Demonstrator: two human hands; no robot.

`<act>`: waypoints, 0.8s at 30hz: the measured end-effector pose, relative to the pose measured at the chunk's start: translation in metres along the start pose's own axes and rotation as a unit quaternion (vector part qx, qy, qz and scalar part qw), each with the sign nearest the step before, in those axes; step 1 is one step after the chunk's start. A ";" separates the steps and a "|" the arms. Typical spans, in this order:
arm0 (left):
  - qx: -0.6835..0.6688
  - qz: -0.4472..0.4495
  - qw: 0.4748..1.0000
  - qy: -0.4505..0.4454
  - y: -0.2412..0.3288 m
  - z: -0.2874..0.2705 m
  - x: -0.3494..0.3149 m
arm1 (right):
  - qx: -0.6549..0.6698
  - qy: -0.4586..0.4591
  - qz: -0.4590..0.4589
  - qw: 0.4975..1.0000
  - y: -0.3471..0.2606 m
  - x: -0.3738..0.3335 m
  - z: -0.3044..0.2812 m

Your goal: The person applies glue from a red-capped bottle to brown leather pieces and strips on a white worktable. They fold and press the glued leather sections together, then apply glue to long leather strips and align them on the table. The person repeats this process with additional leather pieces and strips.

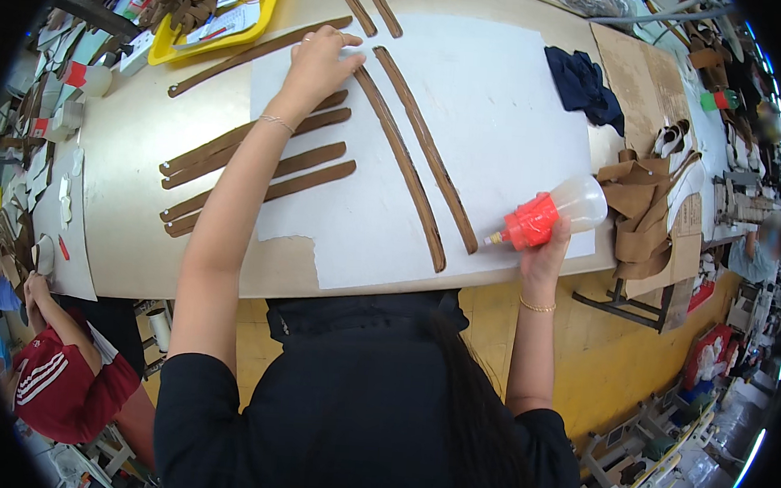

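The left hand (319,61) lies flat w/ fingers spread, pressing on the top end of a long brown leather strap (402,160) that runs diagonal over the white paper sheet (506,108). A 2nd strap (428,148) lies just beside it, nearly parallel. The right hand (546,254) is closed around a clear squeeze bottle (554,209) w/ red cap, nozzle pointing left, near the lower end of the 2nd strap. Four shorter brown strips (261,169) lie left of the forearm, partly on the paper. A dark blue cloth (584,84) is at upper right, a yellow tray (174,47) at top left of the table (129,138).
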State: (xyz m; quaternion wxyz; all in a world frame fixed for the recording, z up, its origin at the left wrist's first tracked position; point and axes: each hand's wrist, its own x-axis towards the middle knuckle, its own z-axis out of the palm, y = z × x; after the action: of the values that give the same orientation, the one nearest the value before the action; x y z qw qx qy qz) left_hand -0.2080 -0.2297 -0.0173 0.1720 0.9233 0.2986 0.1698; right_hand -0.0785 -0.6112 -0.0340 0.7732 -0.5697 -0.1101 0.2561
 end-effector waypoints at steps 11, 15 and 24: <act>-0.071 -0.056 0.994 -0.068 -0.001 0.015 0.030 | 0.076 0.050 0.039 0.995 -0.005 0.010 -0.004; -0.072 -0.075 0.992 -0.074 0.004 0.018 0.034 | 0.062 0.055 0.023 0.996 -0.001 0.009 -0.002; -0.084 -0.069 0.991 -0.075 0.009 0.016 0.033 | 0.062 0.025 0.034 0.997 0.000 0.009 -0.006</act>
State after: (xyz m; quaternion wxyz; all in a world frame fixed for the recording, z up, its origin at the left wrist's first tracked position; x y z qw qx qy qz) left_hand -0.1717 -0.2198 -0.0211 0.2820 0.8929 0.3328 0.1116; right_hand -0.0680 -0.6118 -0.0369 0.8005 -0.5302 -0.0548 0.2742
